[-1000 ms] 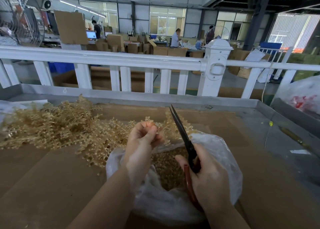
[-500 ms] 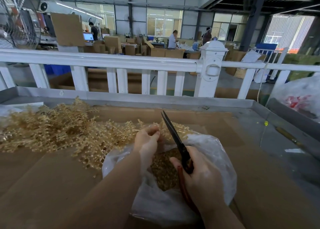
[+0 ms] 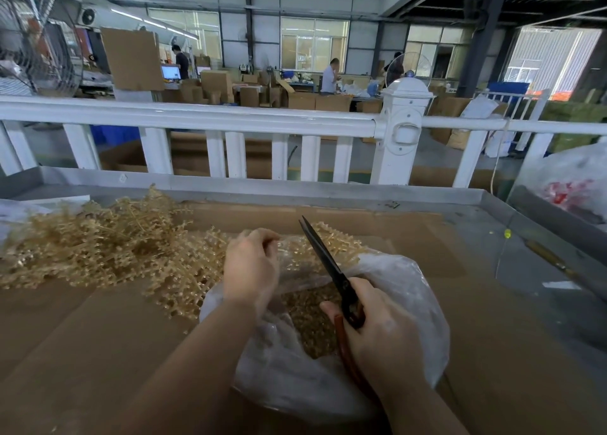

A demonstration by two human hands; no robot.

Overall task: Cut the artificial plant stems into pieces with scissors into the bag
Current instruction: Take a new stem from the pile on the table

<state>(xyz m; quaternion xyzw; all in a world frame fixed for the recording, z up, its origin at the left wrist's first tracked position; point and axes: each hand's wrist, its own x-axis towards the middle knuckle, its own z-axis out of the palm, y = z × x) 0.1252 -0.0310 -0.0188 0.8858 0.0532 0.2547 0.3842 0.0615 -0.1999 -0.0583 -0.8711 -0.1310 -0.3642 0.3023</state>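
Left hand (image 3: 251, 270) curls round stem end above bag (image 3: 410, 306) mouth, so cuttings drop inside. Right hand (image 3: 384, 339) grips scissors (image 3: 323, 260), blades together, pointing 11 o'clock. Uncut stems (image 3: 98, 244) heaped at 10 o'clock, within reach.

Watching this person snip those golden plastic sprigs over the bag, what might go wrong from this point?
The scissors blades point up close beside the left hand, whose fingers are curled by the stems, so a hasty snip might nick a finger. The plastic bag lies slack under both hands, and its thin film could get caught or cut. The bag's mouth is narrow beside the loose stem pile, so cut pieces may land on the cardboard instead.
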